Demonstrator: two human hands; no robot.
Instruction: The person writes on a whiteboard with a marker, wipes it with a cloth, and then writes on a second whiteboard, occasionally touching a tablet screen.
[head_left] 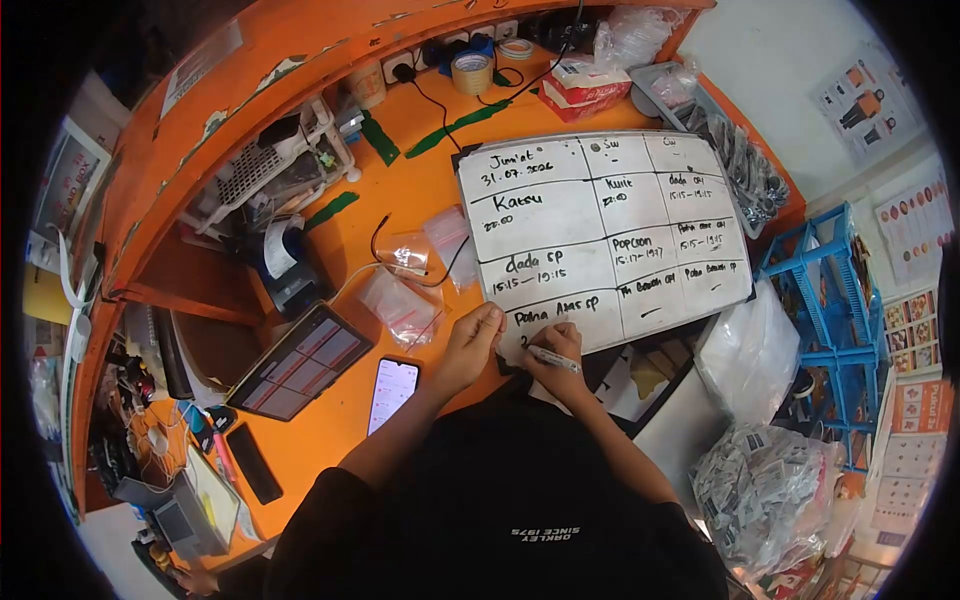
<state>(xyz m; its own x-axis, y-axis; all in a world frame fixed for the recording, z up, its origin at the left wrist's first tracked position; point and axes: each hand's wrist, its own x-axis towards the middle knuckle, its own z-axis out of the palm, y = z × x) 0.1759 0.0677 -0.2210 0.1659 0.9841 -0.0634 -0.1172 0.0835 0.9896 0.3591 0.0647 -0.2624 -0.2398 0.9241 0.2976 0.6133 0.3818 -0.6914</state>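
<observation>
The right hand (560, 362) covers part of the bottom left box on the whiteboard (608, 240), so the end of the new line is hidden. It holds a marker (556, 361) in a small, tight pinch, but I can't see if the tip touches the board. The left hand (476, 345) is at the board's low left corner, thumb up and fingers curled in. I can't tell if it grips the edge. The black shirt (480, 480) hides what is below, and the words on the lit phone (393, 393) are too small to read.

The board is flat, white and shiny, with black lines and dark corners. Thin, crinkly plastic bags (400, 308) are by its left side. The desk (330, 432) is smooth and orange.

The board lies at a slant, its near edge over some dark things. Its top right corner is near a heap of grey packets (745, 175). A strip of orange shows between the tablet (305, 362) and the lit phone.
</observation>
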